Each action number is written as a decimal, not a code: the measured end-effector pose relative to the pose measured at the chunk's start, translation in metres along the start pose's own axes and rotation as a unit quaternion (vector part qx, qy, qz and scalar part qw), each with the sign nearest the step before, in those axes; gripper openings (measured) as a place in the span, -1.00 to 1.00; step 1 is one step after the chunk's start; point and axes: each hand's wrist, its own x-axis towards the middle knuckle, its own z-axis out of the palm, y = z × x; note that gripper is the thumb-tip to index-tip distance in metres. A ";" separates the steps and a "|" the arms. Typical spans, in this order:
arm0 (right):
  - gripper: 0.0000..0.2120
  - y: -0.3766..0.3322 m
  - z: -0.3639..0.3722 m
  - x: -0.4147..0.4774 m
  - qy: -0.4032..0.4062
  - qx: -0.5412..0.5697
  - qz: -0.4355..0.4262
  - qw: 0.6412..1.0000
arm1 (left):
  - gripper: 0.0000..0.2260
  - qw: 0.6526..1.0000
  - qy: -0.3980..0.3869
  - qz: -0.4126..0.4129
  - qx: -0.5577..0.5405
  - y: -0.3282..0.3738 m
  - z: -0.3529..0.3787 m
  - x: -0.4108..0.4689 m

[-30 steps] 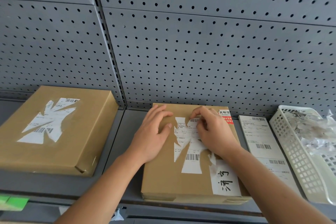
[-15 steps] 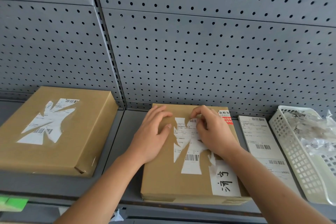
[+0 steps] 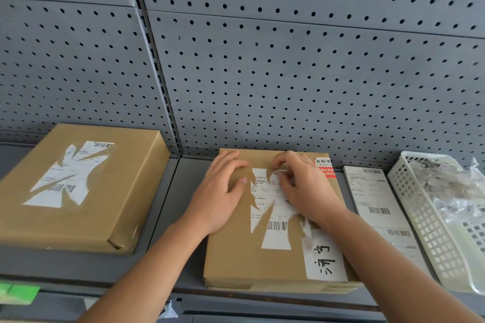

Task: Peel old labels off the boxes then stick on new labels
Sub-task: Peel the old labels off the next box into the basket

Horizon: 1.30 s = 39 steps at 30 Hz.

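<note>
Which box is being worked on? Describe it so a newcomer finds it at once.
Below the grey pegboard wall, two brown boxes lie on the shelf. It is the middle box, between the left box and a sheet of labels, under the left hand, the right hand pinching its torn label. Only it has a white sticker with black handwriting near its front right corner.
</note>
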 end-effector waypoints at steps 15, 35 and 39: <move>-0.59 0.006 -0.002 0.022 -0.109 -0.154 -0.073 0.979 | -0.74 1.000 -0.009 -0.008 0.015 0.002 0.000 0.001; -0.51 0.006 -0.005 0.027 -0.172 -0.164 -0.055 0.970 | -0.73 1.000 -0.011 -0.009 0.020 0.003 -0.001 0.000; -0.58 0.013 0.000 0.023 -0.143 -0.132 -0.062 0.979 | -0.74 1.000 -0.015 -0.016 0.019 0.004 -0.002 -0.001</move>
